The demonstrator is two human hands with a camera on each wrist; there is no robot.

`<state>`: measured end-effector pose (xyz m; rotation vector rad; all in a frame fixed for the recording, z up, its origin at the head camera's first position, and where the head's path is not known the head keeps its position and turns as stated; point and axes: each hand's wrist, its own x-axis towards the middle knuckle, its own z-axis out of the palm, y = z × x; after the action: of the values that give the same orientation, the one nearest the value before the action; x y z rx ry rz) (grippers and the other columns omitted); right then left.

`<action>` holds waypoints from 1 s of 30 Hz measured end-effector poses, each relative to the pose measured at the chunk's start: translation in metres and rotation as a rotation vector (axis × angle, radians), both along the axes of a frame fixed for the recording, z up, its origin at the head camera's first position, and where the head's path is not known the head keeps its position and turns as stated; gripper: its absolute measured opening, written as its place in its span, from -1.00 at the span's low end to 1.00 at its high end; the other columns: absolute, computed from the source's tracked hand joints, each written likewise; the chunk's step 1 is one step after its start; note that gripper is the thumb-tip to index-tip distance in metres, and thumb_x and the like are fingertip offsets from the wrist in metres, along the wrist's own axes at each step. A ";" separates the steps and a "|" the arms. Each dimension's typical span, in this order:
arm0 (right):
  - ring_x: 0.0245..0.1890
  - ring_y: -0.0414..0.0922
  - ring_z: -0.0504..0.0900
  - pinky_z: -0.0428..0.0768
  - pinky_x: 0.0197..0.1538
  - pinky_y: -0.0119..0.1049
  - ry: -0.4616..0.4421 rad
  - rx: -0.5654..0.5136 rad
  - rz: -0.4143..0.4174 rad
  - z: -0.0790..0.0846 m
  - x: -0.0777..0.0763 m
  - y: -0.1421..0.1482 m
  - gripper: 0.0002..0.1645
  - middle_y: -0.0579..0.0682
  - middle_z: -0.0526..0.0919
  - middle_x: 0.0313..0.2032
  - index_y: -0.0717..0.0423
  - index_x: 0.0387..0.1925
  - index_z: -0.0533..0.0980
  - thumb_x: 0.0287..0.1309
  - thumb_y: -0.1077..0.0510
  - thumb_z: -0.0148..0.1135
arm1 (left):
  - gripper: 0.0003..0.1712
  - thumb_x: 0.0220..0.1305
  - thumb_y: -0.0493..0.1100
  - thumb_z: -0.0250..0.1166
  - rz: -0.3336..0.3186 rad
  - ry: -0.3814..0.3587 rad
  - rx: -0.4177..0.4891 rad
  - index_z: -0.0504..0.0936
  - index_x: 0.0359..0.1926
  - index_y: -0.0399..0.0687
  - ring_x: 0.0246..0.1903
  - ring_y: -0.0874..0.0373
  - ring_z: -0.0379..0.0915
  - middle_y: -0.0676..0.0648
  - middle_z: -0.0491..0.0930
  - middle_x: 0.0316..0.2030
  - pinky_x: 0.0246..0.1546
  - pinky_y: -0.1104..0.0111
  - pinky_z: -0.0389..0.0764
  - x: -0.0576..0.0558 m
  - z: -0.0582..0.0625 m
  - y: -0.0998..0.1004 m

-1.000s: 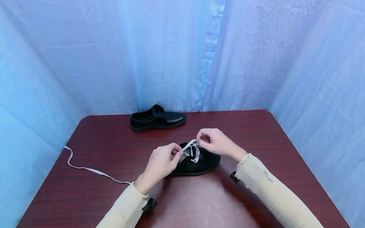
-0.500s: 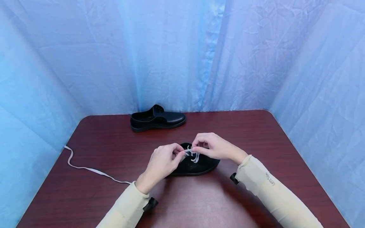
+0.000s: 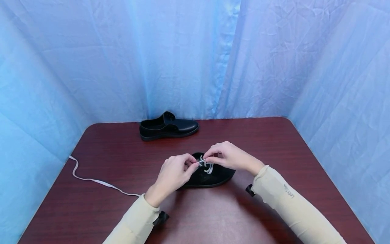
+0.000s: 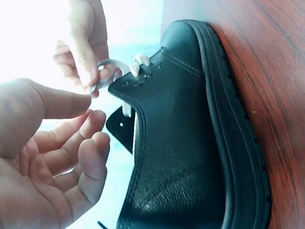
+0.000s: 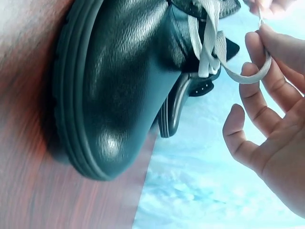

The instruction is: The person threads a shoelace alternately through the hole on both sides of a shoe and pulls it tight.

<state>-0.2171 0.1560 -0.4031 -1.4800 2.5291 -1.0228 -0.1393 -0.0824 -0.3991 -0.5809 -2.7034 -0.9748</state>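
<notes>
Left hand (image 3: 172, 171) pinches white lace (image 5: 245, 79) | right hand (image 3: 230, 156) likewise (the two close together) | above black shoe (image 3: 208, 178)

Black shoe (image 4: 171, 124); white lace (image 5: 209, 33); red-brown grained table (image 3: 103, 149)

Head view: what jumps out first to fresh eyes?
Probably the left hand and right hand, pinching a white lace over the near black shoe, around the middle of the table. Next, the second black shoe by the far edge, showing no lace. Then a white strand trailing across the left side.
</notes>
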 end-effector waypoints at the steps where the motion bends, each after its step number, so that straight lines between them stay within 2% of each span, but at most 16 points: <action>1: -0.44 -0.33 0.53 0.59 -0.31 -0.27 -0.003 0.005 -0.001 0.000 -0.001 0.001 -0.85 -0.27 0.70 -0.28 -0.01 -0.11 0.74 0.34 0.14 0.33 | -0.94 0.26 -0.11 0.44 -0.001 -0.007 0.000 0.73 -0.28 0.05 -0.58 0.42 0.38 0.25 0.60 -0.53 -0.51 0.40 0.45 0.000 -0.001 -0.001; 6: -0.53 -0.31 0.46 0.54 -0.38 -0.34 -0.019 0.023 -0.002 -0.001 -0.002 0.004 -0.84 -0.25 0.71 -0.29 0.03 -0.11 0.73 0.34 0.20 0.30 | -0.82 0.18 -0.09 0.51 -0.035 -0.043 -0.030 0.74 -0.21 0.02 -0.51 0.33 0.48 0.20 0.67 -0.43 -0.45 0.38 0.50 0.001 -0.005 -0.002; 10: -0.45 -0.34 0.52 0.57 -0.30 -0.36 -0.047 0.037 0.003 -0.002 -0.001 0.001 -0.91 -0.30 0.69 -0.32 -0.02 -0.18 0.71 0.34 0.15 0.32 | -0.72 0.12 -0.08 0.56 -0.051 -0.068 -0.053 0.75 -0.14 0.03 -0.42 0.23 0.57 0.15 0.71 -0.36 -0.39 0.34 0.54 0.003 -0.010 -0.001; 14: -0.31 -0.36 0.62 0.61 -0.18 -0.36 -0.083 0.057 0.048 -0.004 -0.001 -0.001 -0.91 -0.31 0.71 -0.27 -0.04 -0.19 0.72 0.31 0.10 0.37 | -0.75 0.10 -0.12 0.56 -0.054 -0.049 -0.052 0.76 -0.17 0.05 -0.43 0.27 0.58 0.15 0.70 -0.38 -0.40 0.36 0.55 0.004 -0.016 0.001; 19: -0.22 -0.36 0.65 0.61 -0.10 -0.37 -0.076 0.072 0.075 -0.006 -0.002 -0.001 -0.85 -0.29 0.73 -0.20 -0.01 -0.11 0.74 0.32 0.15 0.35 | -0.83 0.06 -0.25 0.55 -0.096 0.077 -0.019 0.80 -0.32 0.10 -0.46 0.35 0.57 0.20 0.68 -0.43 -0.42 0.35 0.57 0.005 -0.025 0.000; 24: -0.33 -0.36 0.61 0.61 -0.19 -0.37 -0.088 0.078 0.050 -0.003 0.001 -0.002 -0.88 -0.31 0.70 -0.30 -0.03 -0.22 0.72 0.30 0.22 0.31 | -0.76 -0.05 -0.36 0.53 -0.178 0.232 -0.014 0.84 -0.41 0.11 -0.33 0.27 0.63 0.18 0.70 -0.38 -0.27 0.30 0.62 0.005 -0.031 -0.002; 30: -0.28 -0.37 0.65 0.63 -0.14 -0.38 -0.107 0.079 0.107 0.000 0.003 -0.004 -0.84 -0.25 0.74 -0.24 0.04 -0.16 0.74 0.29 0.25 0.32 | -0.78 -0.06 -0.33 0.54 -0.213 0.319 -0.084 0.85 -0.43 0.12 -0.32 0.19 0.62 0.18 0.68 -0.38 -0.26 0.26 0.62 0.007 -0.035 -0.003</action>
<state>-0.2142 0.1516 -0.4030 -1.4795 2.3610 -0.9479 -0.1327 -0.0851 -0.4344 -0.9672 -2.4418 -0.7413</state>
